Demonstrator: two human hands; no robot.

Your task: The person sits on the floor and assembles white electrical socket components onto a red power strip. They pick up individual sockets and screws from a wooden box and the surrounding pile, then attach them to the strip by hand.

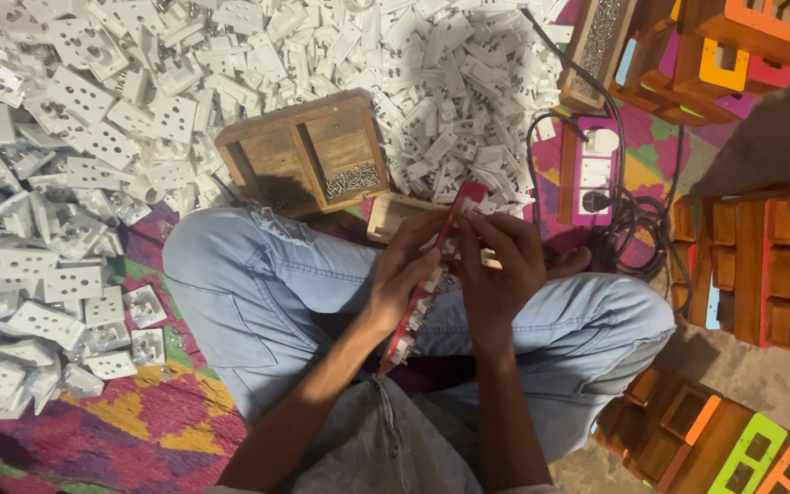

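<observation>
over the crossed denim legs, a long red plastic strip with white socket inserts (427, 279) is gripped by left hand (401, 270) and right hand (497, 270), insert-fitting judged underway; firm pressing judged next.

Floor workshop: heaps of white socket plates (93, 137), wooden screw tray (308, 151).

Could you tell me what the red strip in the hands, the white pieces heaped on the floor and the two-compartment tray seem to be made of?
Red strip: likely moulded plastic, smooth, uniform colour. White pieces: apparently plastic too, matte, crisp moulded holes. Tray: unfinished wood, grain and worn brown faces visible.
</observation>
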